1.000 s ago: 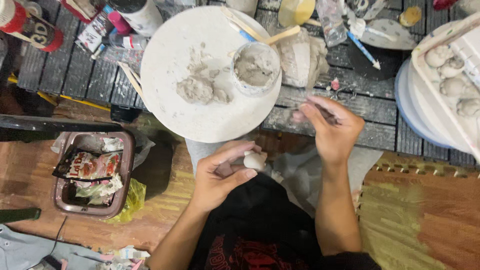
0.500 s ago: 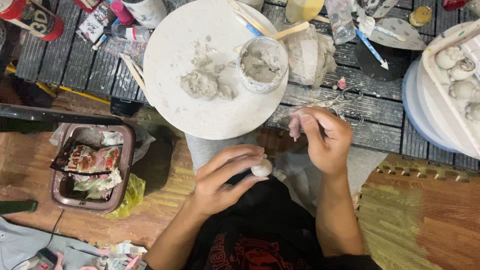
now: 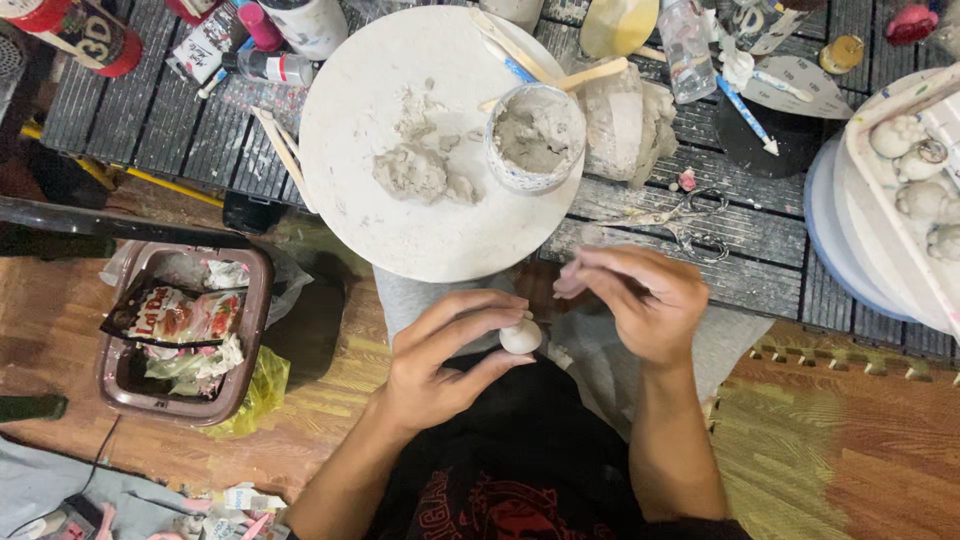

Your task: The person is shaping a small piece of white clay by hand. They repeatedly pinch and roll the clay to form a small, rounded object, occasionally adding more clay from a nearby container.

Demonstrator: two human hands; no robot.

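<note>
2 hands, left hand [image 3: 440, 360] pinching clay ball [image 3: 520, 337]

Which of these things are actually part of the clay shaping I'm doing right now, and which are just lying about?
In use:
- small pale clay ball, pinched in the left hand
- right hand, fingers bunched beside the ball
- grey clay lump on the round white board
- cup of clay slurry

Lying about:
- scissors
- brown bin of wrappers
- clear bottle
- blue-handled tool
</note>
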